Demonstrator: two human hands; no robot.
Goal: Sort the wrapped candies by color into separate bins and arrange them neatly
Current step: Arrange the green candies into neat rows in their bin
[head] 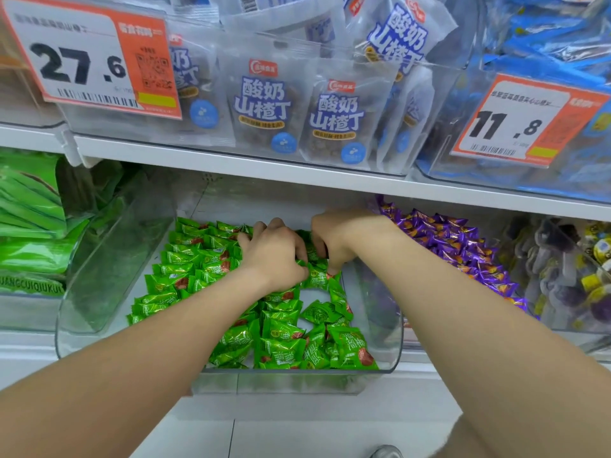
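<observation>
Gripping green candies (281, 328) in the bin (297, 380), left hand (274, 251) and right hand (334, 241) are curling their fingers. Purple candies (463, 246) are lying at 3 o'clock, a shelf (231, 166) overhanging at 12.

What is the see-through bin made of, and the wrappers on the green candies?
The bin looks like hard clear plastic: it is glossy, and you can see through its curved wall. The green candies seem wrapped in thin shiny plastic film, crinkled with zigzag-crimped ends.
</observation>
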